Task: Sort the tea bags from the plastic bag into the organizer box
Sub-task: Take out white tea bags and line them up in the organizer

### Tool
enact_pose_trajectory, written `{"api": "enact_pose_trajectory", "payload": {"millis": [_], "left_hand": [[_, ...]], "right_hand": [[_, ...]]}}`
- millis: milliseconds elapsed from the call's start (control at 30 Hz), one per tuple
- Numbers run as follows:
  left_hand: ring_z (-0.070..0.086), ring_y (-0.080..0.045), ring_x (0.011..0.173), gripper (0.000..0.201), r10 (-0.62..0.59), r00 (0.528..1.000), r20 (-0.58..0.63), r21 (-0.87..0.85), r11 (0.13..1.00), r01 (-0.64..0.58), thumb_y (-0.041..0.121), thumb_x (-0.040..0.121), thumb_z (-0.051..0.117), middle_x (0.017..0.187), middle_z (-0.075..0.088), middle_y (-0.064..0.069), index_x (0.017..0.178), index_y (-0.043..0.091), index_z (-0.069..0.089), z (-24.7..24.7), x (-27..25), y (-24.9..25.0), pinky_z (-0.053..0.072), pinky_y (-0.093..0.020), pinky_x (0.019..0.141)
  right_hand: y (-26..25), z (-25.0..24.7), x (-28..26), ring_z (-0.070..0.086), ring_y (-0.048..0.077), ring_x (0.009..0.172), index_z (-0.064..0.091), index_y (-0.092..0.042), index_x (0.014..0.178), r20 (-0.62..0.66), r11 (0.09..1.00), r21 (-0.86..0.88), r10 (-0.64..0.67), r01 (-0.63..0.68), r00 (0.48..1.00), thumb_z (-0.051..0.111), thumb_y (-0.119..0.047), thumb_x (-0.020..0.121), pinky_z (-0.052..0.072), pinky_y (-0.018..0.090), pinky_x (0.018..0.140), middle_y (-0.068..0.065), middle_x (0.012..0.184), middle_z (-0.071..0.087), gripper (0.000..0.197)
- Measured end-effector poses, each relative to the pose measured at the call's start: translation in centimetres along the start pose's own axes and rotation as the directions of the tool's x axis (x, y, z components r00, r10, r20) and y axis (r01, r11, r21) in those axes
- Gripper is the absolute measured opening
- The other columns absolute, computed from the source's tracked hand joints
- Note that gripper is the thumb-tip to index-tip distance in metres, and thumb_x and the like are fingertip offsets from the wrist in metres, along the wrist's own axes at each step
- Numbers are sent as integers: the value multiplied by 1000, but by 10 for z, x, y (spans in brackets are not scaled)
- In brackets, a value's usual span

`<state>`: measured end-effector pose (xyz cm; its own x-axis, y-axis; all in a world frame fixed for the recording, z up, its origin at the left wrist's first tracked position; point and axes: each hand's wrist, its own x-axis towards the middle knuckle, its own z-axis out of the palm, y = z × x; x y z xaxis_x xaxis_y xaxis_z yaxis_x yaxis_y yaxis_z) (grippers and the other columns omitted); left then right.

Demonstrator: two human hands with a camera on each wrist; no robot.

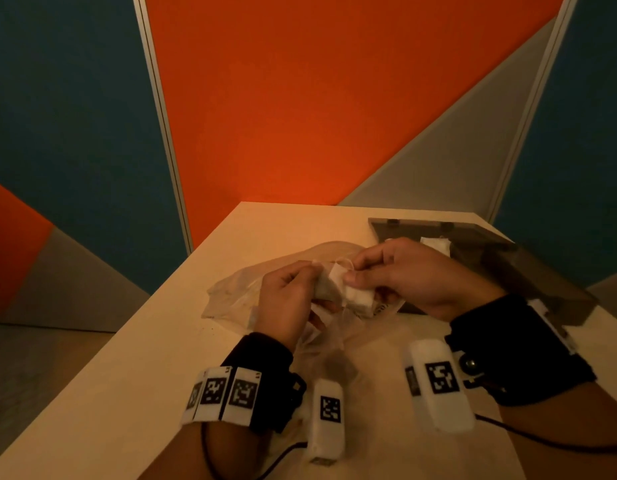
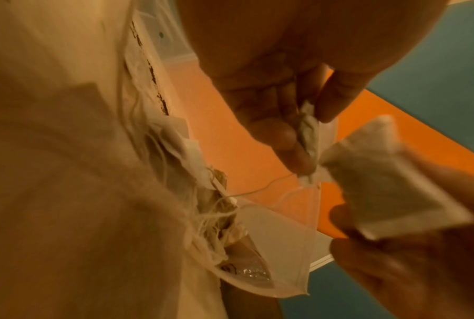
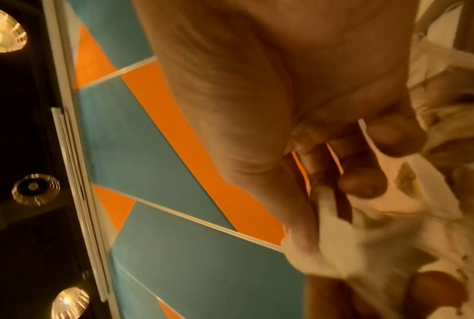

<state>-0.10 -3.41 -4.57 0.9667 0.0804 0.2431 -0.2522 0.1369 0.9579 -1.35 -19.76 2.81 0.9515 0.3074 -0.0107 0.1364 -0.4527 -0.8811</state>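
Left to right: left hand (image 1: 288, 294) pinches one tea bag (image 1: 326, 289); right hand (image 1: 409, 273) pinches another tea bag (image 1: 359, 297), above the plastic bag (image 1: 231, 296) on the worktop (image 1: 154, 344). Light, soft, tearable, strings tangling; grip by paper edges. Organizer box (image 1: 522, 271) far right.

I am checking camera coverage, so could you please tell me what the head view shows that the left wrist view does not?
Only the head view shows the organizer box on the table, a tea bag already in it, and both wrist cameras. Only the left wrist view shows inside the plastic bag: a tangle of tea bags and strings. Both show the left hand and the right hand each gripping a tea bag above the plastic bag.
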Motion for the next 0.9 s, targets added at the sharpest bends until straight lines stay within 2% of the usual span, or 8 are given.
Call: {"api": "enact_pose_trajectory", "payload": {"millis": [100, 200, 367, 467, 567, 667, 733, 900], "left_hand": [[51, -16, 53, 30, 15, 998, -67, 26, 1000, -13, 9, 93, 54, 63, 53, -13, 65, -1, 62, -1, 4, -4, 41, -26, 46], [48, -20, 62, 33, 30, 999, -18, 24, 999, -30, 17, 87, 57, 70, 54, -16, 75, -14, 60, 0, 2, -2, 40, -34, 56], [50, -23, 54, 30, 42, 998, 36, 12, 999, -42, 7, 95, 49, 68, 58, -15, 77, -10, 66, 5, -6, 10, 39, -28, 41], [53, -24, 55, 37, 76, 992, 96, -5, 997, -76, 16, 99, 47, 67, 60, -13, 76, -4, 68, 15, -3, 31, 40, -28, 40], [59, -24, 56, 42, 102, 981, 166, -9, 995, -102, 36, 96, 52, 71, 67, -15, 85, 1, 73, 25, 9, 63, 43, -27, 40], [66, -19, 62, 19, 170, 937, 306, 52, 980, -195, 22, 87, 65, 84, 75, -10, 97, 8, 74, 35, 25, 88, 49, -28, 42], [68, -21, 64, 17, 150, 918, 368, 65, 980, -186, 8, 86, 66, 87, 75, -13, 101, 6, 73, 39, 37, 95, 52, -27, 44], [70, -29, 68, 11, 51, 900, 433, 155, 979, -130, 5, 83, 68, 83, 74, -18, 93, 2, 72, 45, 58, 95, 58, -33, 55]], "right_hand": [[-9, -4, -7, 52, 19, 65, 77, -9, 86, 127, 1000, -4, -10, 11, 992, 73, -18, 84, 43, 21, 53, 7, 75, 65, 9], [-8, 1, -2, 58, 12, 68, 78, -15, 82, 41, 994, -106, -15, 19, 999, 77, -23, 81, 46, 27, 61, -1, 72, 68, 8], [-5, 2, 4, 64, 0, 66, 78, -18, 78, -130, 997, -74, -11, 2, 991, 78, -23, 82, 51, 16, 60, -9, 72, 73, 6], [-19, -16, 4, 69, 11, 79, 79, -13, 82, -109, 998, -56, -7, 1, 994, 76, -23, 83, 56, 33, 74, -1, 78, 75, 10], [-35, -39, 4, 61, -3, 60, 78, -7, 85, -153, 998, -10, -60, 59, 986, 74, -19, 83, 45, 19, 57, 3, 75, 73, 13], [-42, -62, 6, 60, -2, 58, 77, -5, 86, -199, 992, 72, -87, 103, 976, 70, -17, 85, 44, 12, 51, 6, 75, 72, 14], [-43, -72, 7, 64, 3, 62, 77, -7, 85, -190, 987, 121, -84, 108, 978, 69, -19, 86, 49, 17, 57, 4, 74, 71, 15], [-37, -88, 21, 61, 17, 80, 78, -9, 84, -293, 966, 222, -67, 136, 954, 73, -23, 81, 46, 38, 75, 9, 87, 74, 16]]}}
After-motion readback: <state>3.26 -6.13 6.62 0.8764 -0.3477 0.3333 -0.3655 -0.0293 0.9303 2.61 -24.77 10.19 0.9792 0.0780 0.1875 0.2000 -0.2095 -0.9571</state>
